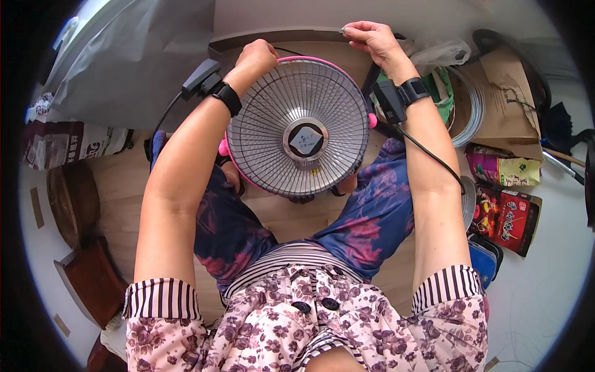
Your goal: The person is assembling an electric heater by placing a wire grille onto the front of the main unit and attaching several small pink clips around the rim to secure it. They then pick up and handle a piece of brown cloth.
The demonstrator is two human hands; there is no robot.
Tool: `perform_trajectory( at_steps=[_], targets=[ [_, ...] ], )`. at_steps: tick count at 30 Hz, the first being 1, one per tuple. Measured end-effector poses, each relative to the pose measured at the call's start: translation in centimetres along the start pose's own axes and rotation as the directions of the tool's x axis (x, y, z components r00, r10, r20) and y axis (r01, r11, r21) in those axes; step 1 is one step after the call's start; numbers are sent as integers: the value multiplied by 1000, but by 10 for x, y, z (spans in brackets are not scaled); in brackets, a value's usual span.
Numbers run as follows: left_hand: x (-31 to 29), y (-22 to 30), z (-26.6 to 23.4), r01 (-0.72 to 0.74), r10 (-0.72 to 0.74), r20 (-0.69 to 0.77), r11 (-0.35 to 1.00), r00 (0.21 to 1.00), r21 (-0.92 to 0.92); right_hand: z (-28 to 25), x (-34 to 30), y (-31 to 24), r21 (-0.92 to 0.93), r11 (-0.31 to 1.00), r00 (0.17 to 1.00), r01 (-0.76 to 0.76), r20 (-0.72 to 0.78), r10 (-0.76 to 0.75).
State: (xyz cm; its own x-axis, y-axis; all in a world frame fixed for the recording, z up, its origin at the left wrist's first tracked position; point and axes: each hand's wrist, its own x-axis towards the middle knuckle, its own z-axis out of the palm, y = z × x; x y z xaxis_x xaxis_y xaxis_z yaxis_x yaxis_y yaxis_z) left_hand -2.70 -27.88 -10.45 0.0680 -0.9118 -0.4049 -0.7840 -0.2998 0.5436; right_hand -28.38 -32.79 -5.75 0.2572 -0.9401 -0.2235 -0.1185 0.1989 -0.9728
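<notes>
A round dish-shaped electric heater (297, 93) stands between my knees, with a wire grille, a pink rim and pink side knobs. Its silver centre cap (305, 139) carries a dark diamond label. My left hand (257, 56) is closed at the heater's upper left rim, fingers curled over the far side and partly hidden. Beyond the rim at the upper right, my right hand (375, 42) is raised apart from the heater. Its thumb and fingertips pinch a small greyish piece, too small to name. A thin black cord (288, 51) runs behind the rim beside my left hand.
Grey sheeting (142, 68) hangs at the back left. On the right are a coil of wire (474, 108), a cardboard box (511, 93), a red packet (508, 220) and a blue case (482, 260). A round wooden piece (71, 201) and a brown box (93, 282) stand left.
</notes>
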Motion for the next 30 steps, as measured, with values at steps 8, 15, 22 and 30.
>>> perform_trajectory(
  at_steps=[8,15,22,30],
  targets=[
    [0,-2,-1,-76,78,-32,996,996,43,-2,3,-1,124,991,997,-57,-44,63],
    [2,-2,-1,-64,64,-30,998,998,-2,-8,7,2,176,979,993,-103,-41,112],
    [1,-5,-3,-57,57,-5,998,998,-25,-9,2,-2,186,972,983,-142,-89,161],
    [2,-2,-3,-60,60,-24,998,998,-14,-11,16,13,213,968,978,-130,-130,160]
  ],
)
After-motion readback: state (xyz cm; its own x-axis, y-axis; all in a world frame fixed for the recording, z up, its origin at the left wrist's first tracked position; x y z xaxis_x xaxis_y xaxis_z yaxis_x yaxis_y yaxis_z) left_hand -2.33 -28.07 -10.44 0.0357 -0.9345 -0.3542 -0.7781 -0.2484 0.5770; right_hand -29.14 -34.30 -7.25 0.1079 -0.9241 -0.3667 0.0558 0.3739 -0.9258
